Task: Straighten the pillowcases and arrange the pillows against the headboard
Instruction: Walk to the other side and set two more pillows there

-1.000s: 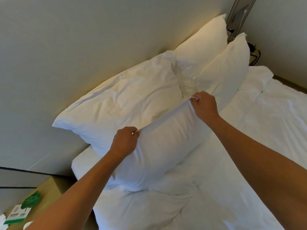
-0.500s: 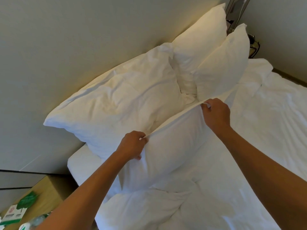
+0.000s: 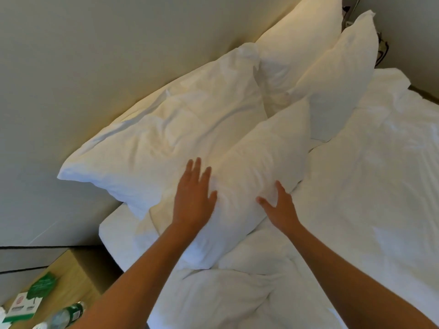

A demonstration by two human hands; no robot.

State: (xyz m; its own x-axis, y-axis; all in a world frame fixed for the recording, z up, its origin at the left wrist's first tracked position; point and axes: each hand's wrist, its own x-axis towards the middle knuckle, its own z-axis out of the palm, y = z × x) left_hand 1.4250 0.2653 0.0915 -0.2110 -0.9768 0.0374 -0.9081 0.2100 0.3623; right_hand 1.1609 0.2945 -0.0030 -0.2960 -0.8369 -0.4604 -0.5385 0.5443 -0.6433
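Note:
Several white pillows stand along the pale headboard (image 3: 95, 67). The near front pillow (image 3: 261, 157) leans against the near back pillow (image 3: 166, 138). Further along, a back pillow (image 3: 299, 39) and a front pillow (image 3: 337, 79) lean the same way. My left hand (image 3: 192, 198) lies flat with fingers spread on the lower left face of the near front pillow. My right hand (image 3: 280, 205) is open, with its fingers pressing into that pillow's lower right edge. Neither hand grips anything.
A rumpled white duvet (image 3: 356, 198) covers the bed to the right and below. At the lower left is a wooden bedside table (image 3: 69, 274) with a green-and-white card (image 3: 26, 305) and a plastic bottle (image 3: 69, 314). A dark cable (image 3: 382, 51) hangs in the far corner.
Both hands have let go of the near front pillow's top seam and dropped to its lower face, now open. The pillow has settled back against the one behind it.

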